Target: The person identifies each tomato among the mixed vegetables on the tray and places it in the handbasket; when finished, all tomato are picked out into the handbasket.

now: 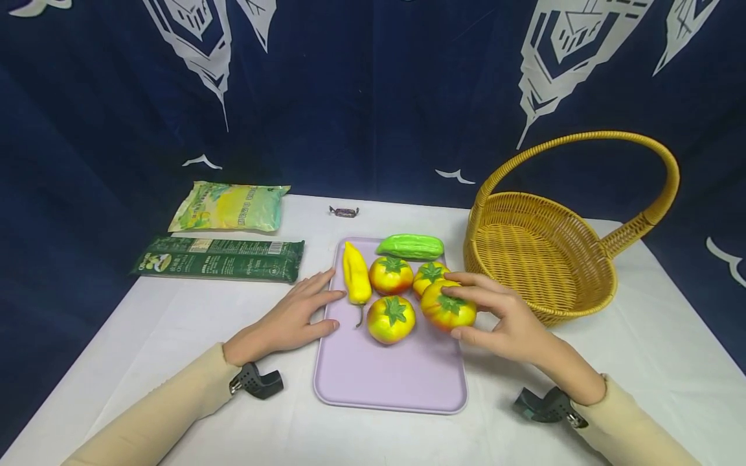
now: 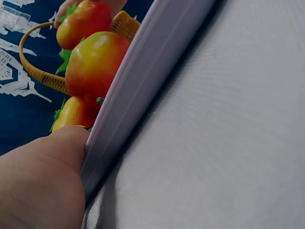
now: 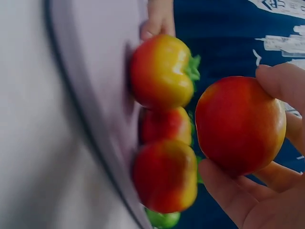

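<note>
Holds a red-and-yellow tomato (image 3: 240, 125) in the right hand (image 1: 501, 317), thumb on one side and bent fingers on the other, off the surface of the lilac tray (image 1: 390, 382) and above its right edge. Rests the left hand (image 1: 288, 317) on the tray's left rim, fingers nearly straight and somewhat spread, with nothing in its grasp.

Has a yellow pepper (image 1: 357, 275) lying on the tray just beside the left hand, thin stem toward the near end. Shows three more tomatoes (image 1: 392, 321) grouped on the tray, green leafy tops up, the right-hand one partly hidden behind the held tomato in the head view. Bears a cucumber-like green vegetable (image 1: 410, 246) across the tray's far end.

Includes, on the white tablecloth (image 1: 262, 430), a handled wicker basket (image 1: 542, 259) to the right of the tray, near the right hand. Displays a flat dark-green packet (image 1: 224, 257) and a yellow-green bag (image 1: 233, 207) at far left, plus a wrapped candy (image 1: 344, 211) beyond the tray. Ends at the back with a navy curtain (image 1: 373, 116) printed in white.
</note>
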A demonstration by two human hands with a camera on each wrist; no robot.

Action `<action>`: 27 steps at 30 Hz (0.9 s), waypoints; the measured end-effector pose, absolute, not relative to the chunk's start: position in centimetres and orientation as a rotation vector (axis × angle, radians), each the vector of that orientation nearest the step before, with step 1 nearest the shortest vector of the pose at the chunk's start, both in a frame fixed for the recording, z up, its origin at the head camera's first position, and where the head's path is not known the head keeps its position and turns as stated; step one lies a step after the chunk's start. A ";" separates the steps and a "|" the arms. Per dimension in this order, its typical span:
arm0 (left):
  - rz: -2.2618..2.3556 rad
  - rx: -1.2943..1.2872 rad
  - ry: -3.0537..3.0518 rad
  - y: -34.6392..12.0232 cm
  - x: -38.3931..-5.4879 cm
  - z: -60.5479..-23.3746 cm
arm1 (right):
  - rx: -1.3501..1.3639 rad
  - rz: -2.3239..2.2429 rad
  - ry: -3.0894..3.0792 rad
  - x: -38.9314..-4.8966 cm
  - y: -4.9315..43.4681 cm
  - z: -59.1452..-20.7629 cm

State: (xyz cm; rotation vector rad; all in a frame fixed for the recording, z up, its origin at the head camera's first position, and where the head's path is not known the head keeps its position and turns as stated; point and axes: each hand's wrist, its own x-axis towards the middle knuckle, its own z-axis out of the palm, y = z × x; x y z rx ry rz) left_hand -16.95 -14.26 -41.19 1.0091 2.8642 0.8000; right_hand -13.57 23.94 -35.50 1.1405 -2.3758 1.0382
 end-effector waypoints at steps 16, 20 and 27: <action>0.799 1.001 2.866 -14.3 -17.0 -41.2 | 0.804 1.264 -2.350 -16.1 26.3 -31.1; 0.790 1.001 2.869 -14.3 -17.0 -41.2 | 0.707 1.289 -2.383 -16.9 27.1 -30.9; 0.803 1.008 2.865 -14.3 -16.9 -41.2 | 0.552 1.299 -2.470 -18.1 28.6 -31.3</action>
